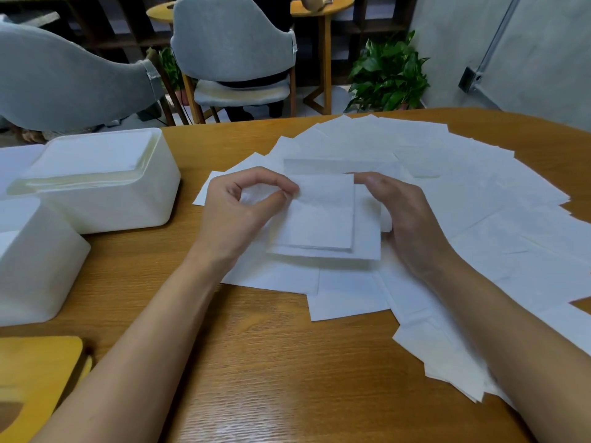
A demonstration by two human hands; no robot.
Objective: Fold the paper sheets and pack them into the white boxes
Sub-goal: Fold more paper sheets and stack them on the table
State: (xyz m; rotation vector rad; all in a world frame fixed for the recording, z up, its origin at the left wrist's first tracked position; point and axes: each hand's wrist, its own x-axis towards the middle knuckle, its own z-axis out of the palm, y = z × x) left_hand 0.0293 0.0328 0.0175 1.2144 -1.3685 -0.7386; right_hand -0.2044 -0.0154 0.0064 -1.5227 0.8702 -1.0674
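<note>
A folded white paper sheet [321, 212] lies between my hands on top of a small stack of folded sheets. My left hand [238, 212] pinches its left edge between thumb and forefinger. My right hand [401, 215] holds its right edge, fingers curled under the stack. Many unfolded sheets [479, 187] fan out across the wooden table [256, 362] behind and to the right. A white box [105, 187] with folded sheets inside stands at the left. A second white box [35, 266] sits nearer me at the left edge.
A yellow wooden lid [38, 378] lies at the lower left corner. Two grey chairs [230, 43] stand behind the table, and a green potted plant [388, 75] is on the floor at the back right.
</note>
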